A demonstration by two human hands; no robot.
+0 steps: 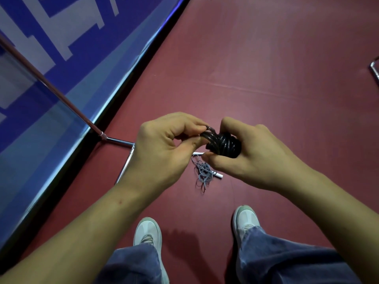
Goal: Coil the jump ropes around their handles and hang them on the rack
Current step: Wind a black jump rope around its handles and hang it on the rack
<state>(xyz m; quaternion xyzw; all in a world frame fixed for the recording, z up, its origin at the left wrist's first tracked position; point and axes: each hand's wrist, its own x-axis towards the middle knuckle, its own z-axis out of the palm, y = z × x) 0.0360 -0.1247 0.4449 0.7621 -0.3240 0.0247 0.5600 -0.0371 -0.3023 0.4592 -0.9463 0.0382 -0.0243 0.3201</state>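
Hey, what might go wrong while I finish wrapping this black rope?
1. The left hand pinches the last loop of the black rope while the right hand grips the rest; a slip may let the wraps spring loose.
2. The tangled grey rope lies on the floor ahead of the shoes; stepping forward might snag it.

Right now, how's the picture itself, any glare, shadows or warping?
Head view: the wide lens slightly bows the blue banner along its lower edge, where glare streaks; head view, a soft shadow lies on the red floor between the shoes, and highlights glint on the black rope coil.
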